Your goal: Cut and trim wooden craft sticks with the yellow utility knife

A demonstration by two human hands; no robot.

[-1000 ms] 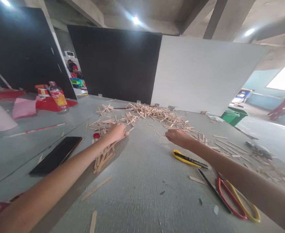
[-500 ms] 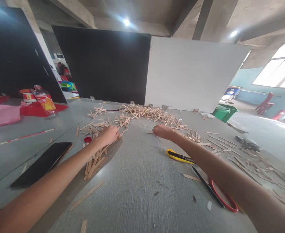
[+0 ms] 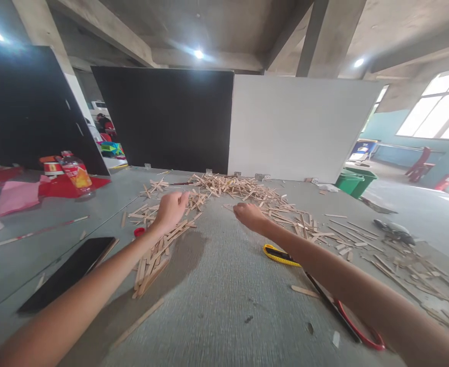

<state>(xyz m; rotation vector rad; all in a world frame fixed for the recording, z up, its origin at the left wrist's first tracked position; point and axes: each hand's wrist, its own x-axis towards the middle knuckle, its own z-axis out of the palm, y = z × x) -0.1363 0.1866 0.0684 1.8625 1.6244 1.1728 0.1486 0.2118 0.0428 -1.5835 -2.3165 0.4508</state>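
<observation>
My left hand (image 3: 172, 210) is raised just above a heap of flat wooden craft sticks (image 3: 151, 270) on the left. Its fingers are curled, and I cannot make out anything between them. Across the bare strip of table, my right hand (image 3: 249, 214) is low over the surface with its fingertips pinched together. A thin craft stick (image 3: 228, 207) shows at those fingertips; the hand hides the rest. Beyond both hands lies a large loose pile of craft sticks (image 3: 243, 187). A yellow utility knife (image 3: 280, 255) lies partly under my right forearm.
Red-handled scissors (image 3: 369, 342) lie beside my right forearm, and a black phone-like slab (image 3: 67, 275) lies left. A drink bottle (image 3: 76, 173) stands on red paper at the back left. Dark and white panels (image 3: 300, 127) edge the far side. Thin sticks and scraps (image 3: 403, 265) spread at right.
My left hand has lifted up and slightly left, away from the sticks on the left. My right hand has shifted a little to the left. The view has tilted upward.
</observation>
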